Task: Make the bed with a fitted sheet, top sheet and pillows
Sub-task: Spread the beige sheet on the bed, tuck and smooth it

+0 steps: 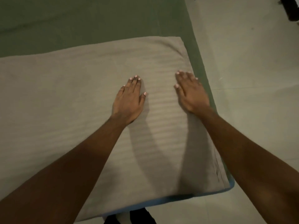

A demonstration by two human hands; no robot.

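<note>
Both hands flat, fingers spread, palms down on beige ribbed top sheet point(80, 97) over green fitted sheet point(97, 18). Right hand point(191, 92) nearest sheet's right edge; left hand point(129, 102) further left. Sheet's far edge beyond fingertips.

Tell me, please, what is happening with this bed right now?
A person is making it. Both the left hand and the right hand lie flat, palms down, on a beige striped sheet near the mattress's corner. It covers only part of the green fitted sheet. No pillows are in view.
</note>
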